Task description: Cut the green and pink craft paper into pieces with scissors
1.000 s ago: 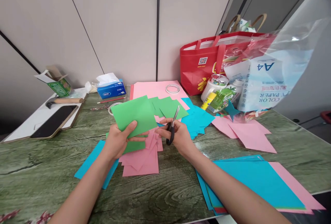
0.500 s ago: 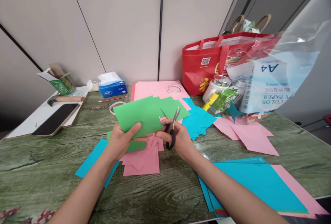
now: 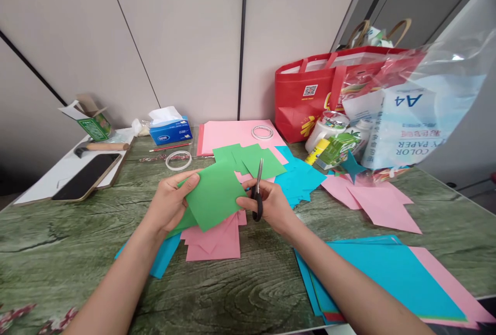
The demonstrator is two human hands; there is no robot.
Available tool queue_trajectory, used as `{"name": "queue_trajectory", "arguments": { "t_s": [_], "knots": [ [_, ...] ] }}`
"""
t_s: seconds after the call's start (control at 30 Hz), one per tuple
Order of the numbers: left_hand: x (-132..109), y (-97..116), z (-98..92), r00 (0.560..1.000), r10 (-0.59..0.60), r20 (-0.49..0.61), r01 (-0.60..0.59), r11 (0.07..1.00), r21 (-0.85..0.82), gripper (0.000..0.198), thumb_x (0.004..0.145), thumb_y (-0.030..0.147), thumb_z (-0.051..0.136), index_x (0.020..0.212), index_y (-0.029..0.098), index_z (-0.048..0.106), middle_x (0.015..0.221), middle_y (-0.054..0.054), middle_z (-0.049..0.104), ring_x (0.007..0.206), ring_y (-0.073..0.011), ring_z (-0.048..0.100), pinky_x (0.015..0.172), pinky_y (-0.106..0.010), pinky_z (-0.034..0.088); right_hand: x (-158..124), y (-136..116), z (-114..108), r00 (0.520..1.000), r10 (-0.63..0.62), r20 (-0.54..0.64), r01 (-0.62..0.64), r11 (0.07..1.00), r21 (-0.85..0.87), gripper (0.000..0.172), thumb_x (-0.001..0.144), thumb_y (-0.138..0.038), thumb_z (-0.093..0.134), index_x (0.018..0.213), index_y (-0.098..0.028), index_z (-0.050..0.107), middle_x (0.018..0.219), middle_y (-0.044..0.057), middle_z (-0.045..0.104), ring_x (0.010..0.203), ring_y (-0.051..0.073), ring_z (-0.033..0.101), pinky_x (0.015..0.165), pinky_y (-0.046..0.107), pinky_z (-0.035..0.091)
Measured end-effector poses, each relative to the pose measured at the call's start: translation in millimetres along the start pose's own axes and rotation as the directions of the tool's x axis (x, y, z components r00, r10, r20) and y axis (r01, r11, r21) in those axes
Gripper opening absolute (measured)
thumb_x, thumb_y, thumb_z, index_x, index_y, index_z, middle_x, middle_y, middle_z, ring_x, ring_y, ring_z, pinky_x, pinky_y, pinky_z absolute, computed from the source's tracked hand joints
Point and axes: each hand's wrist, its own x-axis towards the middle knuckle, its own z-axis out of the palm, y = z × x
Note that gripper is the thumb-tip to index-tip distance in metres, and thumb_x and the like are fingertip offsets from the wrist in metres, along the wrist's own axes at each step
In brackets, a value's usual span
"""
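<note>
- Nearest, right of the held green sheet (image 3: 215, 195): stack of blue and pink paper (image 3: 391, 273) on the table (image 3: 248, 293), partly covered by the right forearm.
- Just nearer than the held green sheet: overlapping pink pieces (image 3: 217, 252); to its near left, a blue piece (image 3: 165, 260), partly under the left forearm.
- Left hand (image 3: 168, 201): grip closed, thumb on the upper left edge of the held green sheet; other fingers largely hidden. The sheet is tilted, raised over the pink pieces, between both hands.
- Right hand (image 3: 273, 206): grip closed around black-handled scissors (image 3: 258, 188); thumb touches the right corner of the held green sheet. Blades appear together, pointing away from the body, just right of the sheet.
- Just beyond the held green sheet: loose green pieces (image 3: 263, 162); to their right, a blue pile (image 3: 298, 180).
- Well right of the held green sheet: loose pink pieces (image 3: 382, 203).
- Beyond and left of the held green sheet: tape roll (image 3: 179, 169); farther left, phone (image 3: 87, 177) and hammer (image 3: 106, 146).
- Farther beyond the held green sheet: pink stack (image 3: 225, 136); left, blue tissue box (image 3: 170, 132); right, yellow glue stick (image 3: 316, 152) and red bag (image 3: 296, 105).
</note>
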Motion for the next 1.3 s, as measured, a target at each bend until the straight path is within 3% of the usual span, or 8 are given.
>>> {"name": "queue_trajectory", "arguments": {
  "t_s": [0.13,0.43,0.63,0.73,0.93,1.03,1.13,1.3],
  "knots": [
    [0,-2,1.9,0.999,0.01,-0.038,-0.011,0.999,-0.033,0.029,0.064,0.031,0.073,0.089,0.015,0.071,0.081,-0.007,0.074,0.065,-0.0181,0.065,0.06,-0.027,0.053,1,-4,0,1.0,0.007,-0.026,-0.007,1.0,0.017,0.032,0.05,-0.026,0.078,0.076,-0.018,0.062,0.054,-0.007,0.049,0.049,0.009,0.046,0.047,0.023,0.038],
    [0,-7,10.7,0.985,0.039,-0.168,-0.053,0.996,-0.076,0.037,0.055,0.033,0.078,0.087,0.016,0.072,0.073,-0.006,0.074,0.071,-0.0233,0.067,0.065,-0.033,0.052,-1,5,6,0.991,0.12,-0.066,-0.106,0.977,0.183,0.04,0.044,-0.027,0.081,0.077,-0.017,0.06,0.056,-0.007,0.055,0.048,0.011,0.056,0.049,0.025,0.045],
    [1,-14,9.6,0.975,0.139,-0.172,-0.13,0.99,0.061,0.033,0.062,0.035,0.073,0.089,0.017,0.072,0.072,-0.003,0.073,0.066,-0.0203,0.065,0.056,-0.029,0.05,0,7,7,0.984,0.152,-0.091,-0.134,0.976,0.174,0.048,0.041,-0.027,0.083,0.077,-0.016,0.054,0.048,-0.004,0.061,0.045,0.019,0.063,0.04,0.024,0.043],
    [2,-16,8.5,0.973,0.123,-0.197,-0.101,0.988,0.121,0.034,0.062,0.036,0.072,0.089,0.017,0.072,0.066,-0.001,0.071,0.057,-0.0165,0.061,0.049,-0.025,0.047,2,6,6,0.982,0.174,-0.073,-0.158,0.97,0.185,0.049,0.039,-0.029,0.084,0.076,-0.017,0.054,0.046,-0.004,0.06,0.042,0.02,0.063,0.038,0.024,0.043],
    [4,-15,7.5,0.975,0.035,-0.217,-0.02,0.997,0.069,0.034,0.06,0.035,0.074,0.087,0.015,0.071,0.058,0.001,0.067,0.051,-0.0129,0.058,0.046,-0.022,0.047,2,6,8,0.958,0.277,-0.08,-0.245,0.929,0.279,0.048,0.035,-0.023,0.084,0.073,-0.016,0.054,0.05,-0.005,0.06,0.039,0.015,0.06,0.037,0.023,0.044],
    [3,-12,7.1,0.987,-0.012,-0.158,0.02,0.999,0.051,0.04,0.063,0.035,0.072,0.098,0.017,0.067,0.066,0.0,0.069,0.051,-0.0118,0.059,0.045,-0.022,0.05,2,7,8,0.948,0.314,-0.045,-0.282,0.899,0.335,0.046,0.037,-0.019,0.084,0.073,-0.015,0.056,0.054,-0.005,0.061,0.04,0.013,0.059,0.04,0.023,0.046],
    [-2,-9,8.0,0.994,-0.106,-0.009,0.106,0.993,0.052,0.045,0.067,0.039,0.069,0.105,0.017,0.063,0.067,-0.003,0.069,0.049,-0.0139,0.061,0.044,-0.027,0.053,4,7,4,0.936,0.352,-0.009,-0.317,0.855,0.41,0.043,0.04,-0.015,0.084,0.073,-0.015,0.056,0.053,-0.006,0.06,0.041,0.011,0.058,0.045,0.023,0.048],
    [-11,-4,12.2,0.963,-0.177,0.202,0.171,0.984,0.047,0.047,0.067,0.04,0.069,0.106,0.017,0.059,0.067,-0.005,0.07,0.057,-0.0209,0.067,0.052,-0.033,0.057,6,7,-4,0.882,0.458,0.114,-0.446,0.731,0.516,0.034,0.047,-0.01,0.081,0.069,-0.016,0.057,0.05,-0.006,0.059,0.044,0.008,0.057,0.05,0.023,0.05]
  ]
}}
